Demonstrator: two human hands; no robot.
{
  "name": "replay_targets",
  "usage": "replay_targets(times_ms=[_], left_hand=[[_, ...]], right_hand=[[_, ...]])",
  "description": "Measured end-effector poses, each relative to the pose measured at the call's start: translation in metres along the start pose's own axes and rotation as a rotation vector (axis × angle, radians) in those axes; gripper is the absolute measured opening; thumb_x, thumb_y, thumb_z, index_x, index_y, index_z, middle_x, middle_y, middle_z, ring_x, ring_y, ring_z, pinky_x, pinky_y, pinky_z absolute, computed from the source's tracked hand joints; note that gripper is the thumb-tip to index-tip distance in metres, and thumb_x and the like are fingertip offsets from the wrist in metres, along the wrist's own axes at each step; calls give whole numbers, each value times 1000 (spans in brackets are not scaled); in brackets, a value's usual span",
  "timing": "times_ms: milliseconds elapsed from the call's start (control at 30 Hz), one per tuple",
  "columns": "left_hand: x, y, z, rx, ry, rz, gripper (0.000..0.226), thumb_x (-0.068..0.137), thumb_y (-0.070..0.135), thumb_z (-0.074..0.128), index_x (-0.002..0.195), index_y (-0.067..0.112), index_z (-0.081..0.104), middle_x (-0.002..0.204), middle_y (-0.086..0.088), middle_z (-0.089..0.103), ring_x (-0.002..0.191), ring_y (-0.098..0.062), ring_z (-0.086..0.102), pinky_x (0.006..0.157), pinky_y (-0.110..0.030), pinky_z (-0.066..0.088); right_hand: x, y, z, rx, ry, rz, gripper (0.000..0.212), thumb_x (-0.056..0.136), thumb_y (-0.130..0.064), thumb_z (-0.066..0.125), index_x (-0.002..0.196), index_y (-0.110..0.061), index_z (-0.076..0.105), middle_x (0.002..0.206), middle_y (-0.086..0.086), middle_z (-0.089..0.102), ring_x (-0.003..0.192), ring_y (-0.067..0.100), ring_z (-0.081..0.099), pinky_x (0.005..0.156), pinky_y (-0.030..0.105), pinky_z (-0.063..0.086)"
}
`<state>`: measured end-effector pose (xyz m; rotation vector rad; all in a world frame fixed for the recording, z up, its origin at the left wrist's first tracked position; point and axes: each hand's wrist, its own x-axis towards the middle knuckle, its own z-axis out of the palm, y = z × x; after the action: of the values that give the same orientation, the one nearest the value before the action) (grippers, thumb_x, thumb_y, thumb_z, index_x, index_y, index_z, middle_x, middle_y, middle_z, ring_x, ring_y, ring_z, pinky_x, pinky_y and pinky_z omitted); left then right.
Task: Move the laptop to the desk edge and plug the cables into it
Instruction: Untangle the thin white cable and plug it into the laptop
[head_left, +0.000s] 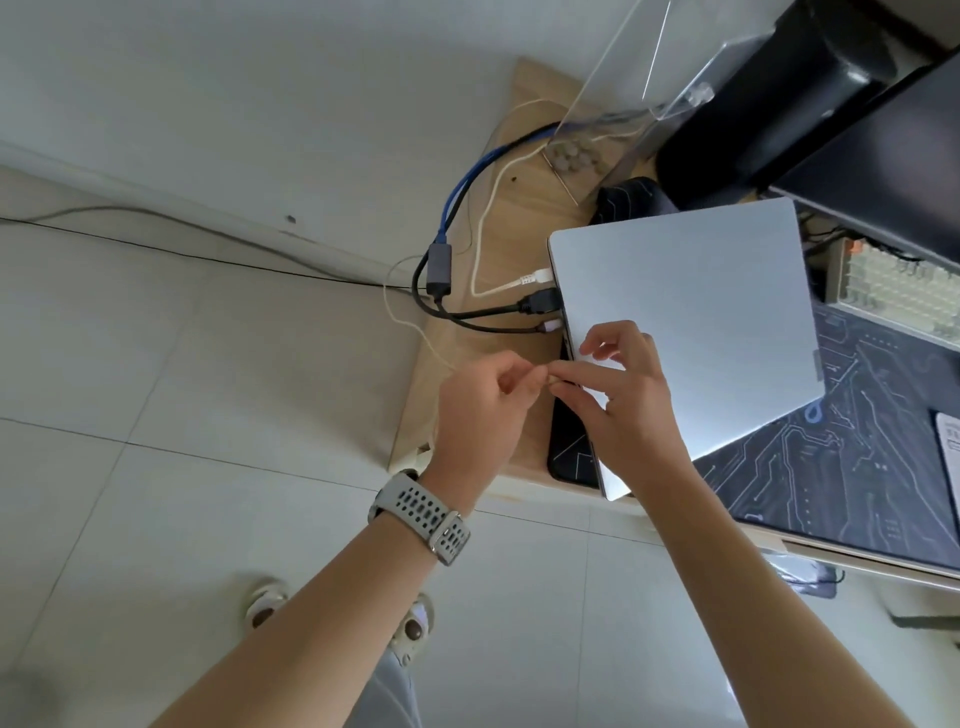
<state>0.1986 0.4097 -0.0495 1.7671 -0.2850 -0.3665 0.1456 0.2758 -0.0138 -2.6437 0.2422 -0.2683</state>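
**A:** In the head view, where does the laptop (691, 332) sit?

**B:** Closed, silver, right of centre in the frame, flat on the wooden table (467, 447) with its port side facing the table's left edge. Three plugs look seated along that side: a white cable (535, 278), a black cable (540, 302) and a thin one with a pale plug (549, 326). A grey adapter (439, 267) on a blue cable (467, 176) lies just beside them.

**B:** The left hand (483, 400) pinches the end of a thin cream cable (410, 327), and the right hand (623, 395) meets it at the fingertips by the laptop's near corner, its other fingers loose. Whether the right hand grips the plug too, the viewer cannot tell.

**A:** How would these handle?

**B:** The laptop is probably stiff, moderately heavy and smooth-lidded, so best slid or taken by both side edges. The cream cable looks limp and light; it should be held at the rigid plug, not the cord, and pushed in straight.

**A:** And the surroundings?

**B:** A dark circuit-patterned desk mat (831, 467) lies under the laptop's right part, a dark phone-like slab (571, 447) under its near corner, a keyboard (893, 291) at the right edge. Pale floor tiles (208, 389) fill the left of the frame, a clear acrylic stand (623, 104) the top.
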Motion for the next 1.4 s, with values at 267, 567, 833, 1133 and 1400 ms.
replay_targets(times_ms=[267,567,833,1133,1400], left_hand=[[11,5,5,-524,-51,-353,15,86,15,69,91,1,69,74,-10,73,69,-17,71,71,-35,60],[15,2,17,-602,64,-383,14,87,10,67,97,2,69,80,-7,75,81,-15,73,78,-27,57],[19,2,23,-623,96,-354,10,88,8,65,85,17,67,72,5,73,81,-13,73,74,-23,56],[20,2,25,-712,69,-367,7,90,7,62,91,13,67,81,-1,73,84,-13,73,77,-21,56],[20,2,25,-766,78,-381,8,90,6,62,91,12,67,82,-2,73,84,-14,73,77,-22,56]], right_hand=[[15,8,9,-30,56,-85,11,83,-13,68,87,-16,77,95,9,50,90,25,46,72,22,41],[23,21,-7,62,77,-43,41,83,-19,64,124,-17,62,121,2,49,111,20,50,93,27,45],[24,39,-8,5,-22,14,59,85,-27,62,140,-17,44,150,2,35,137,20,32,106,31,33],[21,40,-3,-42,-41,13,60,88,-34,56,143,-16,40,153,2,30,139,21,29,110,37,31],[21,38,-4,-32,-49,19,60,87,-34,55,142,-15,40,153,3,29,139,21,28,110,37,31]])
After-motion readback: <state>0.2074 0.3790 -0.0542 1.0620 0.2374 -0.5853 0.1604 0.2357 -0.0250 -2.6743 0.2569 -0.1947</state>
